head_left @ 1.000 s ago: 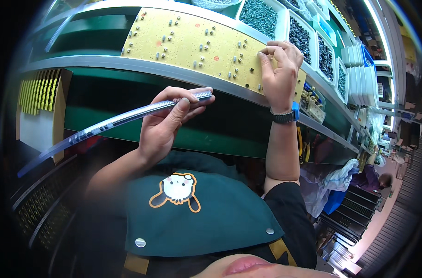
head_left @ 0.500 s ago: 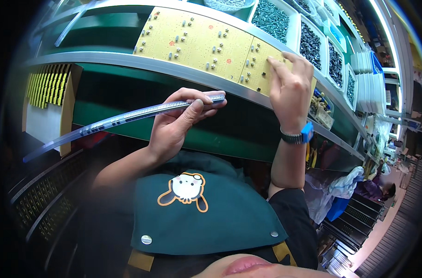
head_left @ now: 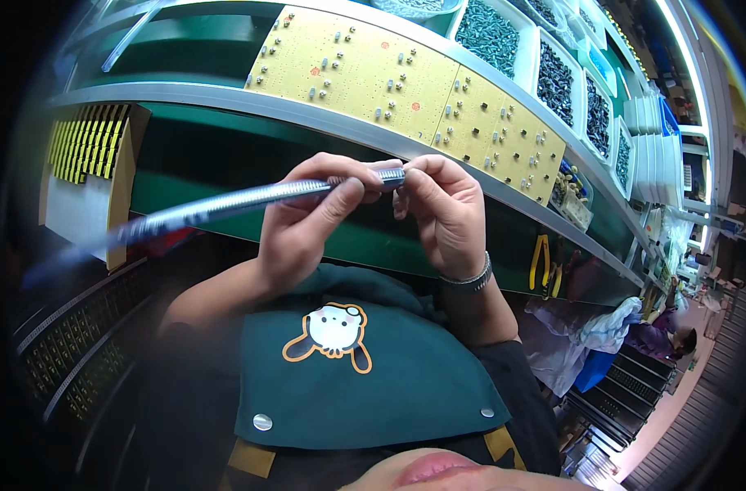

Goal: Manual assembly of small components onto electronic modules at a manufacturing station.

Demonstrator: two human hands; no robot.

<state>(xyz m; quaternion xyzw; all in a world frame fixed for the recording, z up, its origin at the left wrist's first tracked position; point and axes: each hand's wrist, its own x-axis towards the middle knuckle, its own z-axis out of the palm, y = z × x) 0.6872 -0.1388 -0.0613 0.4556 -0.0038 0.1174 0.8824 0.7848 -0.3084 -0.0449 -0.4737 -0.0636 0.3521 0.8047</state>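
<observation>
Tubing of clear plastic (head_left: pixel 225 206), long and slim with small parts stacked inside, sits in front of your chest, just below the edge of the green bench (head_left: pixel 250 155). Your left hand (head_left: pixel 307 225) is clenched around it near its right end, thumb on top, while the long free end runs off to your left and blurs out. Your right hand (head_left: pixel 446 213) pinches that near end with its fingertips, right where the mouth of the tube shows. To work this end well, I judge you should hold the tube level or tip its mouth slightly up so nothing slides out, and grip close to the end so the long tail cannot whip about. Above your hands lie two yellow circuit boards (head_left: pixel 365 69) side by side on the bench rail, dotted with small components. Behind them stand white bins of dark parts (head_left: pixel 553 78). Yellow-handled pliers (head_left: pixel 540 258) hang under the bench to your right.
</observation>
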